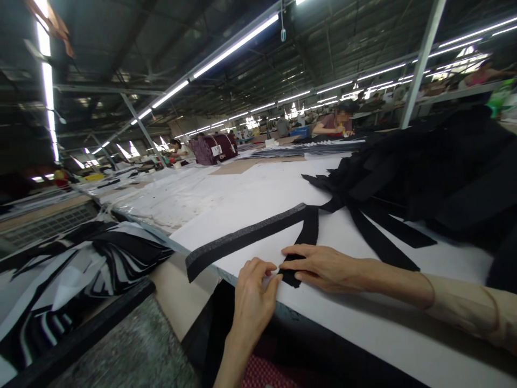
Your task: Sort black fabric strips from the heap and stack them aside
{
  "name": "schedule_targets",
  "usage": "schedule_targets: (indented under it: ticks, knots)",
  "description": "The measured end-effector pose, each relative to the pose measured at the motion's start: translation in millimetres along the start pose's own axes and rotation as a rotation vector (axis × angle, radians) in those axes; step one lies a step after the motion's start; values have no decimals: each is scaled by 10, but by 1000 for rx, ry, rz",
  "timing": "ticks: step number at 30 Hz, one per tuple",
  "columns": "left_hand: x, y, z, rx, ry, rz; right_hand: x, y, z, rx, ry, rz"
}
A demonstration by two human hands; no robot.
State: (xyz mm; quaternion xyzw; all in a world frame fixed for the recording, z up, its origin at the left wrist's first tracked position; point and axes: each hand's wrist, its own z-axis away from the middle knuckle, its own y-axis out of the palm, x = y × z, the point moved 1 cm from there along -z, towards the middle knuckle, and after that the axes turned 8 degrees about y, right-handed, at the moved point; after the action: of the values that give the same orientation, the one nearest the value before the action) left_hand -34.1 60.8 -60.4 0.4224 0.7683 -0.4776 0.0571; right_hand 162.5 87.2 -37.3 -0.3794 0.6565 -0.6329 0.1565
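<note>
Right now, the right hand pinches a narrow black fabric strip against the white counter, while the left hand rests just beside it, curved, holding nothing.

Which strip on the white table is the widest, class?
The long grey-flecked strip, lying leftmost: it is broader and paler than the narrow black strips fanning out beside it.
</note>
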Motion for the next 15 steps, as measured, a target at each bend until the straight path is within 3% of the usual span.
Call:
schedule_targets:
  ticks: [6, 12, 15]
  knots:
    - [-24, 106, 2, -17, 63, -114, -13, 14, 2, -8, -12, 1]
    - [-45, -6, 37, 12, 49, -41, 6, -22, 26, 43, -55, 8]
    - [-18, -36, 37, -26, 13, 17, -8, -23, 23, 19, -16, -83]
